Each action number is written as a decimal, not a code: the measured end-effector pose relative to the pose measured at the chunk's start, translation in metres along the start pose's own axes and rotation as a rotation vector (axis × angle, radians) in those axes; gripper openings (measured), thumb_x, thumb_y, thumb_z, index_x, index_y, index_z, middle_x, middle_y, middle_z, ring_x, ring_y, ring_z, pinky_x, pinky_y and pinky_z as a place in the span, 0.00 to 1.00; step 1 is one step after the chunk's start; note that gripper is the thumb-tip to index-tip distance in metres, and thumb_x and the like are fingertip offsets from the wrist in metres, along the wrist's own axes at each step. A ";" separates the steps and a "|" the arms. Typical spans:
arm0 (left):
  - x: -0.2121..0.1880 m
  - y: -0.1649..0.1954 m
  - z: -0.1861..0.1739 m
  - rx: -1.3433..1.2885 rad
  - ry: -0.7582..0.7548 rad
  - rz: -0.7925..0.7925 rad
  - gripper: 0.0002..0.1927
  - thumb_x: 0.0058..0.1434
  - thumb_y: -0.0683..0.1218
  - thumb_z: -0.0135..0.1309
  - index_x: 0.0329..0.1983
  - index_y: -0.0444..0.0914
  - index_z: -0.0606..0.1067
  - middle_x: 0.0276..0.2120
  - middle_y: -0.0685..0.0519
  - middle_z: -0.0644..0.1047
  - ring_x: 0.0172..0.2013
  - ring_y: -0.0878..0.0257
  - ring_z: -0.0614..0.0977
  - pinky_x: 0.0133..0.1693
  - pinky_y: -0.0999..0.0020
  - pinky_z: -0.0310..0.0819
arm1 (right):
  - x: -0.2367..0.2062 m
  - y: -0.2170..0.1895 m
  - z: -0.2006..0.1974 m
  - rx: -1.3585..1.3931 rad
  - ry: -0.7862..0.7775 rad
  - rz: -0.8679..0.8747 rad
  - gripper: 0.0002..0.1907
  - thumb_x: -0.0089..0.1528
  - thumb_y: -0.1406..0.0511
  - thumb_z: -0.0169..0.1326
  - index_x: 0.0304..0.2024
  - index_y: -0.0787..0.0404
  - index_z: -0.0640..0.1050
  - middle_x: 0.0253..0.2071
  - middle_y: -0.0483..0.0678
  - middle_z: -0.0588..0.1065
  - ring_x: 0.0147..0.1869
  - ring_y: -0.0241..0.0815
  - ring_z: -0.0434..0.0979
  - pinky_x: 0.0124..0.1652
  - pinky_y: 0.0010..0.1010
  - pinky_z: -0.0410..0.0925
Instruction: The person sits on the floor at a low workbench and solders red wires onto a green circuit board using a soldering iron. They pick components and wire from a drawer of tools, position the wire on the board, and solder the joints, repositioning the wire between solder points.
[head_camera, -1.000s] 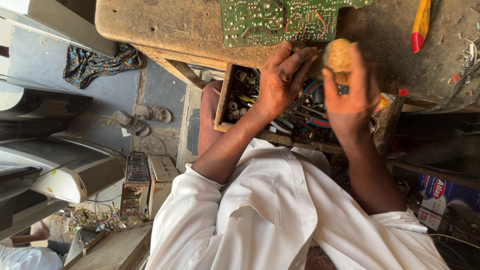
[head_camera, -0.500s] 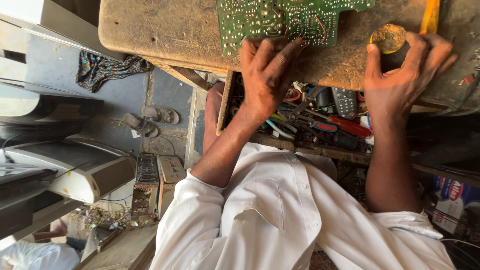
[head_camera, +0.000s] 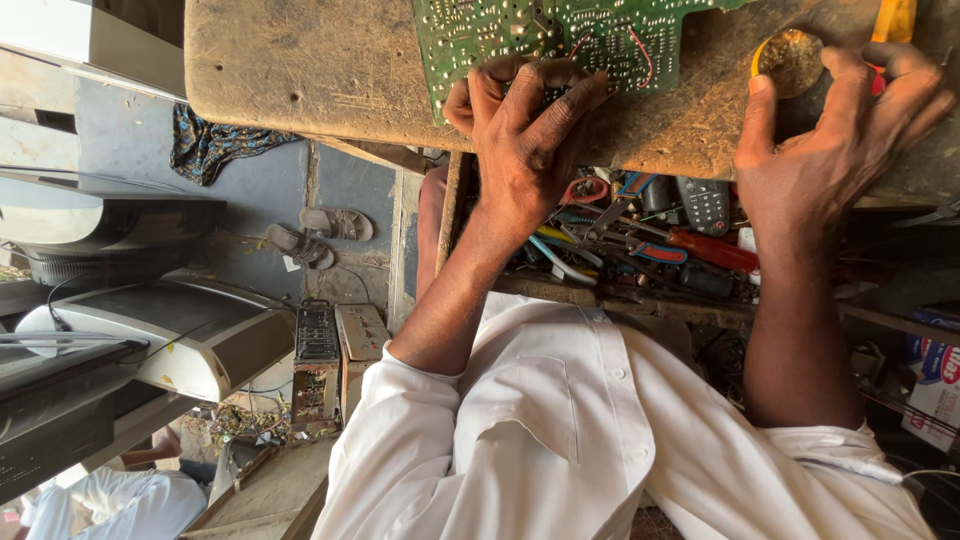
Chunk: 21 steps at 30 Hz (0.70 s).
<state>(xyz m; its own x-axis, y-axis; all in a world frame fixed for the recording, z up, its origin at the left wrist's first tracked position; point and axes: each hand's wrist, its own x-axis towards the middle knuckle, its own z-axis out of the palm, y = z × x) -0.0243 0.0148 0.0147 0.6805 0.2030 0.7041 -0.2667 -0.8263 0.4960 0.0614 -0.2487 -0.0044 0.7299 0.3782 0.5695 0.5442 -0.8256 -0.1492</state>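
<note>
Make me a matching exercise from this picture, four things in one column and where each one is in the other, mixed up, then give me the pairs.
Things:
1. green circuit board
2. round brass-coloured tin
3. pair of sandals
4. red-handled screwdriver

Places:
A. on the floor beside the bench
B. in the tool clutter under the bench edge
C. on the wooden bench, under the left hand
D. at the fingers of the right hand

Pairs: 1-C, 2-D, 3-A, 4-B
</note>
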 end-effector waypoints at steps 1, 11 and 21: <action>-0.002 0.001 0.001 -0.001 0.006 -0.009 0.17 0.63 0.47 0.65 0.55 0.52 0.78 0.52 0.62 0.76 0.55 0.59 0.72 0.56 0.60 0.52 | 0.000 0.001 0.001 -0.004 0.005 -0.009 0.19 0.66 0.63 0.64 0.54 0.64 0.72 0.60 0.57 0.61 0.67 0.57 0.60 0.63 0.54 0.58; -0.023 0.003 0.009 0.009 -0.012 -0.057 0.22 0.63 0.46 0.66 0.61 0.50 0.77 0.51 0.60 0.74 0.56 0.60 0.70 0.58 0.61 0.53 | -0.004 0.003 0.002 -0.003 0.012 -0.015 0.19 0.66 0.63 0.61 0.56 0.63 0.72 0.60 0.55 0.61 0.67 0.52 0.60 0.61 0.50 0.59; -0.029 0.007 0.018 0.050 0.013 -0.050 0.20 0.62 0.44 0.65 0.57 0.48 0.78 0.49 0.59 0.74 0.55 0.57 0.70 0.60 0.57 0.52 | -0.009 0.009 0.009 -0.023 0.019 -0.019 0.18 0.66 0.64 0.60 0.56 0.63 0.73 0.60 0.54 0.62 0.67 0.51 0.61 0.62 0.49 0.60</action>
<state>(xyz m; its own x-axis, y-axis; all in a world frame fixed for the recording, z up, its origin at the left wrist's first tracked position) -0.0337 -0.0060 -0.0114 0.6828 0.2511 0.6861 -0.1978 -0.8405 0.5045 0.0637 -0.2559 -0.0178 0.7113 0.3866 0.5870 0.5485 -0.8276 -0.1196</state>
